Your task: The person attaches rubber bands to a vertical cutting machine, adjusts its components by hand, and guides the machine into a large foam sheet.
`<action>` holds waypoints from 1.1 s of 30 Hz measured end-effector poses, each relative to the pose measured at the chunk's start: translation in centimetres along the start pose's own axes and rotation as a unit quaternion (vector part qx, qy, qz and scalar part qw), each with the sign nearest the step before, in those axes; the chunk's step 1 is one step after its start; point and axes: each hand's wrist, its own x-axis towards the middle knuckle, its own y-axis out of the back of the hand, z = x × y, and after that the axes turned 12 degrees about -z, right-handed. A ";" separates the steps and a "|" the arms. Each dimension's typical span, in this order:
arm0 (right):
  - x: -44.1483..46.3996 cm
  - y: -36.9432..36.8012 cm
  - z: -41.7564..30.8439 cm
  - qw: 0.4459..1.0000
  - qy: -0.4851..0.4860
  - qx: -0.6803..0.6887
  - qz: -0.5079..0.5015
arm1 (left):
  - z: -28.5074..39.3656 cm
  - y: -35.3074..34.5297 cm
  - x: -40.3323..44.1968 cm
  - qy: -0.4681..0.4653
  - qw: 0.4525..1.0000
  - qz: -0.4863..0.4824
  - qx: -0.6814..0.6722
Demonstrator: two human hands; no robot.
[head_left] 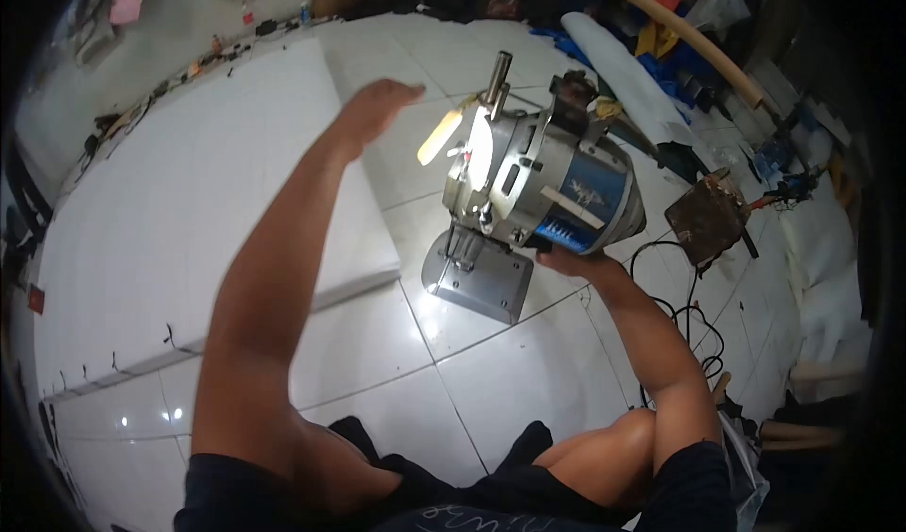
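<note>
A straight-knife cloth cutting machine (528, 178), with a silver and blue motor housing and a lit lamp, stands in front of me. Its flat metal base plate (481, 282) is at the floor. My right hand (576, 262) is at the underside of the motor housing, gripping it, with most fingers hidden behind the machine. To the left of the machine, my left hand (379, 112) is raised with fingers stretched toward it, apart from it and holding nothing. A yellow handle-like piece (441, 137) sticks out on the machine's left side.
A thick white block of layered material (208, 192) lies at the left. Black cable (694, 324) coils on the tiled floor (377, 362) at the right, near a rusty brown block (706, 219). A white roll (618, 74) and a long brown tube (675, 27) lie behind.
</note>
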 end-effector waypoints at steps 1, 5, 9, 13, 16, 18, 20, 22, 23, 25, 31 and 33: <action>0.1 -0.5 0.2 0.999 0.014 -0.007 0.037 | 0.0 -0.5 0.1 -0.005 0.998 -0.053 -0.021; 1.4 -3.4 2.3 0.998 0.040 -0.014 0.055 | -0.7 -2.7 0.8 0.091 0.981 -0.173 -0.015; 1.7 -4.3 3.0 0.975 0.088 -0.160 0.126 | -4.6 -4.1 3.5 0.096 0.971 -0.220 -0.017; 1.1 -2.6 1.5 0.997 0.056 0.001 0.048 | -4.4 -4.3 1.9 0.098 0.965 -0.245 0.013; 1.7 -5.6 3.7 0.916 0.100 -0.343 0.180 | -2.2 -3.7 0.6 0.115 0.953 -0.275 0.041; 0.2 -0.6 0.3 0.997 0.052 -0.045 0.033 | -3.5 -4.2 1.6 0.122 0.961 -0.244 0.034; 0.0 -0.3 -0.2 0.997 0.059 -0.015 0.044 | -4.1 -4.4 1.3 0.122 0.975 -0.178 0.045; -0.2 -0.2 -0.4 0.996 0.063 0.016 0.054 | -3.3 -4.3 1.1 0.115 0.977 -0.168 0.061; -0.3 -0.1 -0.5 0.996 0.065 0.013 0.056 | -2.9 -4.5 0.9 0.115 0.979 -0.141 0.087; -0.4 -0.1 -0.6 0.996 0.070 0.007 0.062 | -3.5 -4.8 1.1 0.120 0.979 -0.117 0.112; -0.2 -0.2 -0.5 0.998 0.023 0.052 -0.005 | -6.4 -5.0 3.7 0.129 0.963 -0.233 0.050; -0.2 -0.8 0.0 0.997 0.047 0.036 0.040 | -6.1 -4.8 3.0 0.086 0.959 -0.265 0.041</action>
